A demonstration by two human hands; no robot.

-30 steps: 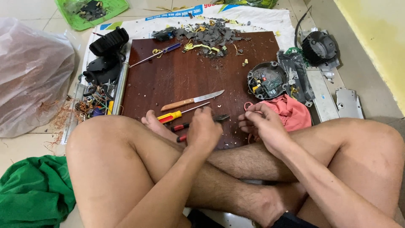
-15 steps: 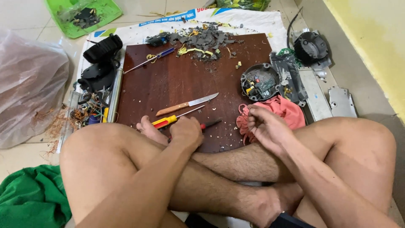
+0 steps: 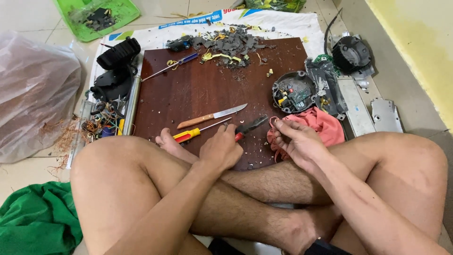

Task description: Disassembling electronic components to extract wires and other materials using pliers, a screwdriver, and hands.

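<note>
The left hand (image 3: pixel 220 150) closes its fingers on the red-handled pliers (image 3: pixel 249 127), whose long axis points up-right across the wooden board (image 3: pixel 198 89). Just right of the pliers, the right hand (image 3: pixel 298 140) pinches copper wire (image 3: pixel 273 123).

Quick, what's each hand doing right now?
Left hand: closed on red-handled pliers.
Right hand: fingers pinched at the red cloth; what it holds cannot be told.

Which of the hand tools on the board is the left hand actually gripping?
The pliers, red handles in the left hand, dark jaws pointing up-right. The knife and the red-yellow screwdriver lie free beside it; the blue screwdriver lies far off.
</note>
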